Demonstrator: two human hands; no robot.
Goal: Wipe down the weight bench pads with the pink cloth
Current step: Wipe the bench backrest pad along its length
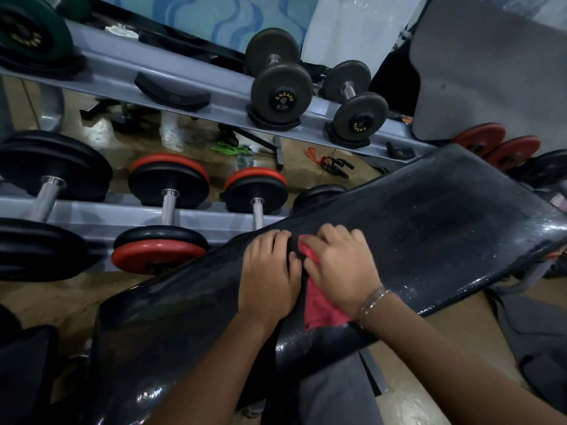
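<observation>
Two round dumbbells (280, 96) marked ENSAYO sit racked; left hand (270, 271) curls its fingers over the far edge of the glossy black bench pad (184, 317); right hand (337, 268) clamps the crumpled pink cloth (322, 308) at the pad seam.

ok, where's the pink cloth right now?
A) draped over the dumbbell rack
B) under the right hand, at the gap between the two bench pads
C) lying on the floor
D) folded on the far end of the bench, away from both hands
B: the pink cloth sits bunched under the right hand where the two black bench pads meet, with the left hand on the pad right beside it.
</observation>
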